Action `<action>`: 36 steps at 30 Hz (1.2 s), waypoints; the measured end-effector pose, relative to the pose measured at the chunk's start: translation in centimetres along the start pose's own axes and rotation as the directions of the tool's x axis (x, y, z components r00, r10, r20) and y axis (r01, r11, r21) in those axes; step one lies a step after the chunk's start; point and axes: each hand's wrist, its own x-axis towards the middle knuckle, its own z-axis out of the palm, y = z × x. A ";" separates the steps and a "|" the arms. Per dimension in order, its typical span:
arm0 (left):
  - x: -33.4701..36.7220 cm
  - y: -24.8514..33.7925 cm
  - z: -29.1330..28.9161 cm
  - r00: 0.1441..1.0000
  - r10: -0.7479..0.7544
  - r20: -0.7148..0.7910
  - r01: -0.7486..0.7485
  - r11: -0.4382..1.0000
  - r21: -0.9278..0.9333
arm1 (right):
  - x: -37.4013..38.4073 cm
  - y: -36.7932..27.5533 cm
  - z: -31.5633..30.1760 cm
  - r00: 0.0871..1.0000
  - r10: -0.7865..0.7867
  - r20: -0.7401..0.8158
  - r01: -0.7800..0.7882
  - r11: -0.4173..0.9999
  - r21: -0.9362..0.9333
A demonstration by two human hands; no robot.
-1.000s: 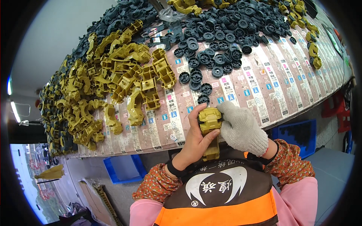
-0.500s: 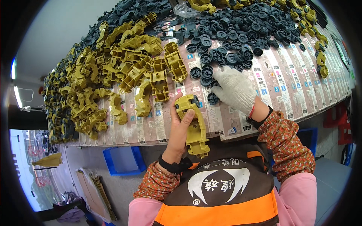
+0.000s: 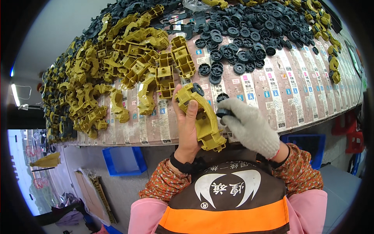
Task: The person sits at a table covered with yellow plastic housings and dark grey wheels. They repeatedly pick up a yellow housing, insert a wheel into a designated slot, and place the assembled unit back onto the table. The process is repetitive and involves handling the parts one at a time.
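Observation:
My bare left hand (image 3: 187, 128) grips an olive-yellow plastic toy body (image 3: 203, 119) upright over the near edge of the table; one dark wheel (image 3: 197, 89) sits fitted at its top end. My right hand (image 3: 249, 126), in a grey knit glove, pinches a dark plastic wheel (image 3: 224, 113) and holds it against the body's right side. Loose dark wheels (image 3: 233, 58) lie spread on the table just beyond, and a heap of olive-yellow bodies (image 3: 117, 70) fills the left half.
The table (image 3: 288, 101) is covered with printed cardboard strips. More yellow parts (image 3: 331, 58) lie along its far right edge. Blue bins stand on the floor below, one on the left (image 3: 122, 160) and one on the right (image 3: 311, 142); red crates (image 3: 352, 132) sit further right.
My right hand came back from the loose wheels on the table with a dark wheel and now presses it against the yellow body. My left hand has kept the body raised.

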 end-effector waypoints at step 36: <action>0.0 -1.3 5.8 0.887 0.461 0.035 -0.454 0.856 0.248 | -2.4 -2.4 -3.2 0.991 0.068 0.115 -0.047 0.983 -0.177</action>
